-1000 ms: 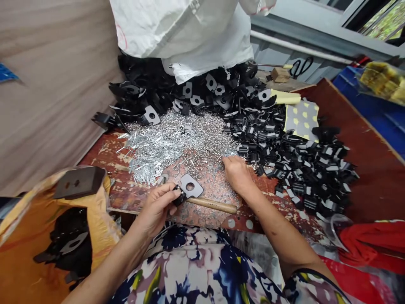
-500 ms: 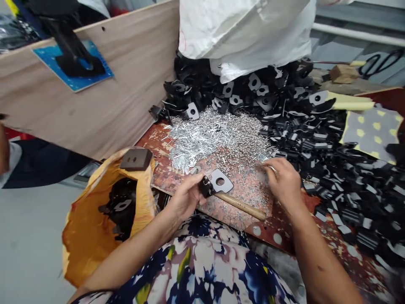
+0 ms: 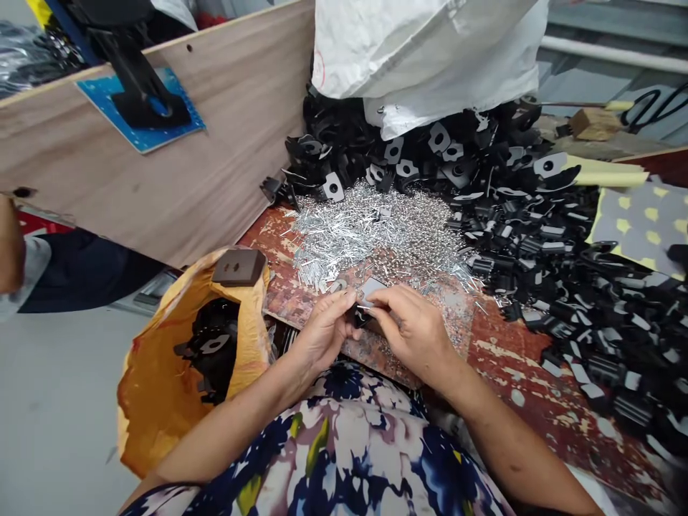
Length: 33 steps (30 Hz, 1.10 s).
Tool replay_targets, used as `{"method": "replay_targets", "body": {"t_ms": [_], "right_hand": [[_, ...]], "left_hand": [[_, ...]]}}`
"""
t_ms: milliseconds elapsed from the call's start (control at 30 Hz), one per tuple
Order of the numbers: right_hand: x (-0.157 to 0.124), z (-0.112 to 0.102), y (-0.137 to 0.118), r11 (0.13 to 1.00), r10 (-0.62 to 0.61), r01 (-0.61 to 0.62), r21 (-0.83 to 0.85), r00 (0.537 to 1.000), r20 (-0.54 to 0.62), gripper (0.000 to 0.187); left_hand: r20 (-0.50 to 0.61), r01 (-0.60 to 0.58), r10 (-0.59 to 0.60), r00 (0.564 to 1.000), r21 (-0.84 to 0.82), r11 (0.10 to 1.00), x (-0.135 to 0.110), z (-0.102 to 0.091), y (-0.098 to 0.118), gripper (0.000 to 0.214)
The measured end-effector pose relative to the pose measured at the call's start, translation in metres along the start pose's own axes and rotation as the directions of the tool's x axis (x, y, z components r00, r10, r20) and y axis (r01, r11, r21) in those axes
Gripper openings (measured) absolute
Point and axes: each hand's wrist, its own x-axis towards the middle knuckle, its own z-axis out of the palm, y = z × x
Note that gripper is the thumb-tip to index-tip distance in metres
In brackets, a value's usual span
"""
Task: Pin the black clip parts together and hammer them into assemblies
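At frame centre, left hand (image 3: 322,331) and right hand (image 3: 413,328) together pinch a black metal bracket (image 3: 368,292), apparently fitting a pin; the pin pile (image 3: 376,233) lies just above.

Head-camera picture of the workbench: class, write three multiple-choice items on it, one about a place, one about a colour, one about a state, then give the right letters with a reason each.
1. Where does the orange bag sit?
A. to the left of the bench's near edge
B. on the silver pins
C. under the white sack

2. What colour are the pins heaped at the bench's middle?
A. red
B. silver
C. yellow

3. How do the two hands stand?
A. far apart
B. both inside the bag
C. together on one small black part

Key: 1 A, the bag hangs left of the bench. 2 B, the pile shines silver. 3 C, left hand and right hand meet on the black part.
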Motion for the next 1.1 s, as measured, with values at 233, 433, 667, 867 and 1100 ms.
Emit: {"method": "replay_targets", "body": {"t_ms": [233, 433, 667, 867, 1100], "right_hand": [[0.004, 0.02, -0.02, 0.89, -0.224, 0.246, -0.383, 0.969, 0.103, 0.026], [0.013, 0.011, -0.021, 0.864, -0.269, 0.306, -0.4, 0.952, 0.149, 0.027], [-0.001, 0.012, -0.023, 0.961, -0.188, 0.184, -0.205, 0.982, 0.002, 0.024], [-0.02, 0.017, -0.003, 0.929, 0.017, 0.08, -0.36, 0.966, 0.259, 0.02], [-0.061, 0.012, 0.035, 0.826, 0.312, -0.015, -0.564, 0.846, 0.434, 0.011]], "left_hand": [[-0.097, -0.105, 0.101, 0.99, -0.03, 0.994, 0.0, 0.012, -0.008, 0.032], [-0.045, -0.094, 0.092, 0.995, -0.057, 0.994, -0.004, 0.006, 0.0, 0.029], [0.017, -0.168, 0.17, 0.985, 0.27, 0.948, -0.044, -0.022, 0.013, 0.046], [-0.044, -0.175, 0.377, 0.925, 0.832, 0.526, -0.083, -0.056, 0.045, 0.028], [-0.176, -0.071, 0.273, 0.946, 0.707, 0.703, -0.078, -0.089, 0.017, 0.029]]}}
